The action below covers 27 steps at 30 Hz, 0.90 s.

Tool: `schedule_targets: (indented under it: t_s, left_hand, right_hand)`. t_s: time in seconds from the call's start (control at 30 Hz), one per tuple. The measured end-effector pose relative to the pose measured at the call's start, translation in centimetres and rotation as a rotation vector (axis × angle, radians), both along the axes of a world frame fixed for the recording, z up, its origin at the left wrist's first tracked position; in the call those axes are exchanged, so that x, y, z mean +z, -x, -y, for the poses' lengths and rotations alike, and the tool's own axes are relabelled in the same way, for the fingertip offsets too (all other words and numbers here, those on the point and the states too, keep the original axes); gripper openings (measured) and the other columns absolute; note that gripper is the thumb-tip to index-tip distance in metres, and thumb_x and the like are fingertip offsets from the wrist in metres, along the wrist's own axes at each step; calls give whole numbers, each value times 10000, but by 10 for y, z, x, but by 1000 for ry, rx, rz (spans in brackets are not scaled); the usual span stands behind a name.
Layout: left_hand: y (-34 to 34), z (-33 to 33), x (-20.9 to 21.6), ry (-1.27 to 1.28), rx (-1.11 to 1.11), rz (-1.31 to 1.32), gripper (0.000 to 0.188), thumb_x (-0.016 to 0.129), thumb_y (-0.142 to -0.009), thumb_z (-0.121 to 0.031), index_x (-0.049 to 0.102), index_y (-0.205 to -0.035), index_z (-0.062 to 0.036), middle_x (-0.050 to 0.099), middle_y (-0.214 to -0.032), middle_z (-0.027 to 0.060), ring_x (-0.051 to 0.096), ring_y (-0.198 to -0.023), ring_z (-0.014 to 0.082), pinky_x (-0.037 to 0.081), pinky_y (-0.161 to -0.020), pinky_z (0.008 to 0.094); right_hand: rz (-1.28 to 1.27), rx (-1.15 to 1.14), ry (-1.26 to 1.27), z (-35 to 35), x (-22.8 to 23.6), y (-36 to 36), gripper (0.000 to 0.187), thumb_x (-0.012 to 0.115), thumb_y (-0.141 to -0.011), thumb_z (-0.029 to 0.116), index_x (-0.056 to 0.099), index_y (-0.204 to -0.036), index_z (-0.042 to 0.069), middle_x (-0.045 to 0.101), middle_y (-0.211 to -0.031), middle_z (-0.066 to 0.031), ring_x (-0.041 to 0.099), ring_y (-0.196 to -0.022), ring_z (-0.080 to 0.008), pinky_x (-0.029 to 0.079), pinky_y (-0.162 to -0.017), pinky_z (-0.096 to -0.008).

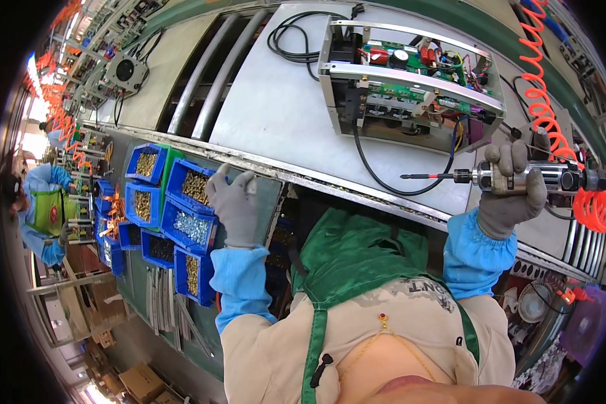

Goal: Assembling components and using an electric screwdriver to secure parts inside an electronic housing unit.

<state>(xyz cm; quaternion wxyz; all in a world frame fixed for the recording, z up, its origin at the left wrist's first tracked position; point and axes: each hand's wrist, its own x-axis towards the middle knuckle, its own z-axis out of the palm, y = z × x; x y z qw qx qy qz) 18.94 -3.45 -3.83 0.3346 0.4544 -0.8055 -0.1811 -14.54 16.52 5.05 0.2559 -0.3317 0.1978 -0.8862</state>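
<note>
My left hand (237, 209), in a grey glove, is at the right edge of a blue bin (190, 183) of brass-coloured screws. Its fingers are apart, with nothing visible between them. Just below that bin sits another blue bin of silvery screws (190, 227). On the right, my right hand (513, 185), also gloved, is closed around a silver power screwdriver (542, 176). The driver lies roughly level, its dark bit with a red band pointing left. Beyond it on the pale work surface stands an open metal-framed unit (411, 84) with green circuit boards. The bit is in front of this unit.
More blue bins (192, 276) of screws and dark parts stand at the left, beside metal strips (165, 303). An orange coiled hose (542, 101) hangs at the right. A black cable (384, 185) loops before the unit. Rollers (212, 74) lie farther left; another person (44, 209) is beyond.
</note>
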Motion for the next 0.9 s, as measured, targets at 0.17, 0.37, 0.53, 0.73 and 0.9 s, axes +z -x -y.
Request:
schedule_targets:
  t_s: [0.17,0.37,0.53,0.73,0.9]
  left_hand:
    - [104,-49,29,-1194,-390,-774,320,595,-937,-148,547,-1187,47,581,-913,53,488,-722,87,422,-637,192]
    - [164,-75,19,-1478,-689,-953,407,655,-910,-236,548,-1188,41,572,-928,83,492,-759,103,428,-656,201]
    - [178,-82,26,-1484,-715,-875,376,654,-912,-236,573,-1166,30,585,-919,81,492,-746,96,431,-664,201]
    - [192,-92,31,-1222,-723,-711,346,568,-966,-266,583,-1144,30,618,-887,61,511,-731,76,431,-657,196]
    - [215,-91,43,-1210,-843,-672,358,530,-980,-264,560,-1176,35,611,-948,81,527,-781,97,445,-680,213]
  right_hand:
    - [45,100,173,1,18,-10,585,552,-827,170,394,-1383,81,359,-749,3,406,-686,-126,389,-804,-377]
    - [-17,9,149,-13,27,1,586,552,-825,177,402,-1388,109,351,-731,17,404,-671,-124,397,-805,-384]
    - [-24,-87,119,-24,28,7,601,554,-820,184,391,-1394,116,347,-723,20,403,-671,-127,401,-797,-391]
    - [-90,-74,134,-31,30,16,618,561,-812,196,384,-1402,146,333,-718,24,374,-619,-113,391,-765,-375]
    - [-99,-150,171,-42,39,28,604,561,-790,183,408,-1370,115,324,-702,34,347,-600,-102,366,-723,-346]
